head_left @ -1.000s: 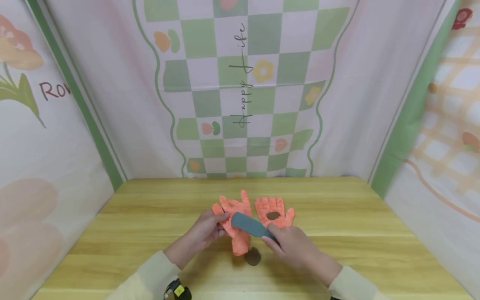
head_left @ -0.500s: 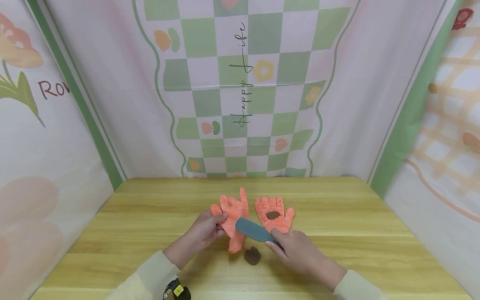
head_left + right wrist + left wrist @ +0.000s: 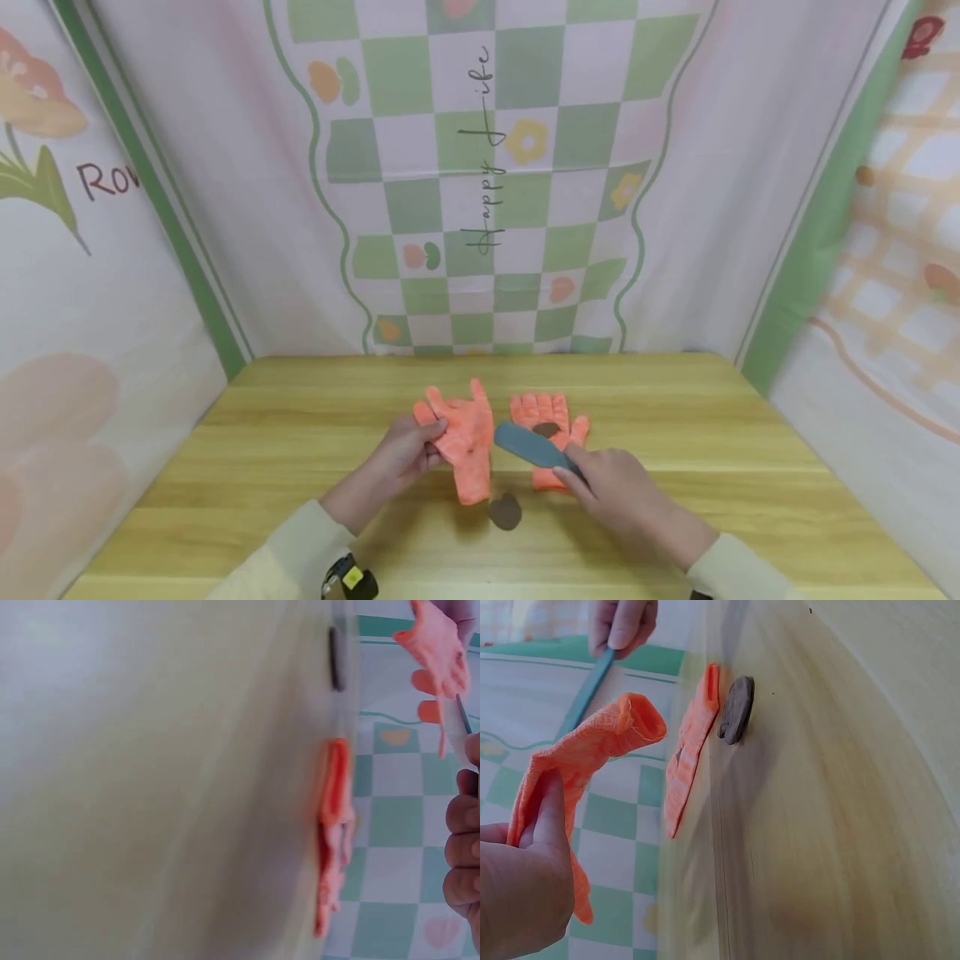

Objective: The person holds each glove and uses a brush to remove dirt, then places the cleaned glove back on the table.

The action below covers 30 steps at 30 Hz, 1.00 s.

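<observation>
Pale cream sleeves point(image 3: 296, 546); black left-wrist device point(image 3: 365, 585), yellow patch point(image 3: 352, 577).

Matt cloth gloves point(image 3: 468, 433), wood-grained tabletop point(image 3: 660, 433)

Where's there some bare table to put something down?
The table has bare wood right of the flat orange glove, out to the right curtain, and left of the left hand. It's crowded in the middle, around the held orange glove, blue-gray flat tool and brown piece.
</observation>
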Available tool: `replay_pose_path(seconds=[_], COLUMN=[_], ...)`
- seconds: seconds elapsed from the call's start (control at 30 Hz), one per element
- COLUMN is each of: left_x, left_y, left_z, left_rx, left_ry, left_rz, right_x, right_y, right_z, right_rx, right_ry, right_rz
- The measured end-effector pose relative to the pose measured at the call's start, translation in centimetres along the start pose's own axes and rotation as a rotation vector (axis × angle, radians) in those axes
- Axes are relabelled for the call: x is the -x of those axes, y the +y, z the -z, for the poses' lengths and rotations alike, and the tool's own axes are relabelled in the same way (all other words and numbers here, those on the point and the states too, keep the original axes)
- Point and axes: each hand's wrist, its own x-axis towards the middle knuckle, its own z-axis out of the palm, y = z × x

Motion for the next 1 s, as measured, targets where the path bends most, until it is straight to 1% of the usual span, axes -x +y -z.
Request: replay_pose_path(seconds=[0.13, 0.23, 0.33, 0.43, 0.57, 0.77, 1.0], left_x=[0.0, 0.0, 0.0, 0.1, 0.2, 0.2, 0.0], left_y=[-0.2, -0.4, -0.5, -0.5, -0.4, -0.4, -0.6], left_z=[-0.2, -0.4, -0.6, -0.9, -1.1, -0.9, -0.7], left_rx=[-0.004, -0.017, -0.028, -0.023, 0.003, -0.002, -0.030], left_ry=[-0.014, -0.020, -0.034, -0.064, -0.086, -0.082, -0.047], left_rz=[0.000, 0.009, 0.020, 0.028, 0.023, 0.023, 0.019], right_x=[-0.8, -1.4, -2.1, -2.5, -2.6, -2.5, -1.8], right_y=[-0.6, -1.1, -1.7, -2.2, -2.5, -2.5, -2.1], right_z=[0.9, 1.1, 1.2, 1.1, 0.8, 0.4, 0.3], right_rx=[-0.021, -0.039, -0.037, -0.025, -0.042, -0.055, -0.062], right_ry=[0.000, 0.007, 0.009, 0.011, 0.005, 0.011, 0.015], right_rz=[0.012, 0.033, 0.071, 0.114, 0.133, 0.130, 0.150])
